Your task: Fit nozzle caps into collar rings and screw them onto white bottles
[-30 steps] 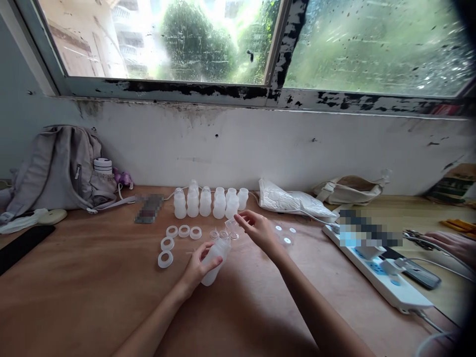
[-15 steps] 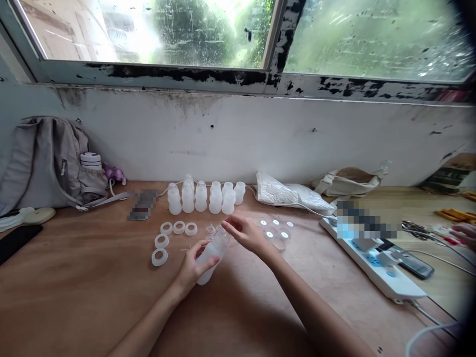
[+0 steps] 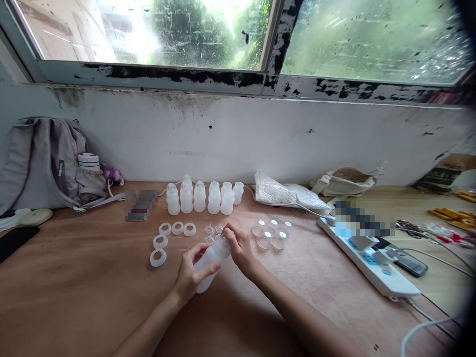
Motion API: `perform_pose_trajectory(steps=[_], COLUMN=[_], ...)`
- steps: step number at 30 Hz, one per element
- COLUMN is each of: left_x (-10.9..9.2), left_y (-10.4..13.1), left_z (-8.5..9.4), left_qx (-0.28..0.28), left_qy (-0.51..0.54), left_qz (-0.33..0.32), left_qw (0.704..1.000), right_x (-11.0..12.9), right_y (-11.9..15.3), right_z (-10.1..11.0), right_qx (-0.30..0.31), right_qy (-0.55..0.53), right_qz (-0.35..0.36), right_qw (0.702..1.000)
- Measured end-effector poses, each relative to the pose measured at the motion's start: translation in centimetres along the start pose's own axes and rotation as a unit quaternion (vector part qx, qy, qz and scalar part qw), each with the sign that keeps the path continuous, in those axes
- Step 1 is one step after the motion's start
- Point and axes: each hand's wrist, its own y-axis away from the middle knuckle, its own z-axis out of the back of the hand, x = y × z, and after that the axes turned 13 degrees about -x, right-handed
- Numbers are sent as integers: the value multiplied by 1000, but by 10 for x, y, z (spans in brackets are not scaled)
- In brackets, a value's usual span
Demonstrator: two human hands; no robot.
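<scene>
A frosted white bottle [image 3: 211, 263] is tilted above the table, its top end toward the right. My left hand [image 3: 192, 270] is wrapped round its body. At the bottle's top end, the bent fingers of my right hand [image 3: 238, 245] are closed; what they pinch is too small to make out. Behind my hands lie small clear nipple-like pieces [image 3: 209, 229]. White rings [image 3: 160, 241] lie in a bent line on the left. To the right are several clear round caps [image 3: 264, 240]. Several frosted bottles [image 3: 200, 197] stand in rows near the wall.
A grey backpack [image 3: 44, 166] sits at the back left near a blurred flat object [image 3: 141, 204]. A white plastic packet [image 3: 288, 193] and a cream bag [image 3: 344, 182] lie by the wall. On the right are a power strip [image 3: 372, 263], cables and a phone [image 3: 411, 262].
My right hand has turned, with its fingers now lower round the bottle's top. The bottle has moved slightly down. Another person's hand at the right edge has left the view.
</scene>
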Motion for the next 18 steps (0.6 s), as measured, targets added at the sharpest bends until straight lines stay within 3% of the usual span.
perform_pose_trajectory(steps=[11,18], left_x=[-19,-10], left_y=[8,8], left_z=[2,-2], left_qx=[8,-17], left_qy=[-22,-40], left_qz=[-8,-25], left_qw=[1000,999], right_x=[13,7], right_y=[11,10], right_z=[0,-3], right_qx=[-40,-25], right_qy=[-53,-51], right_qz=[22,20], right_qw=[998,998])
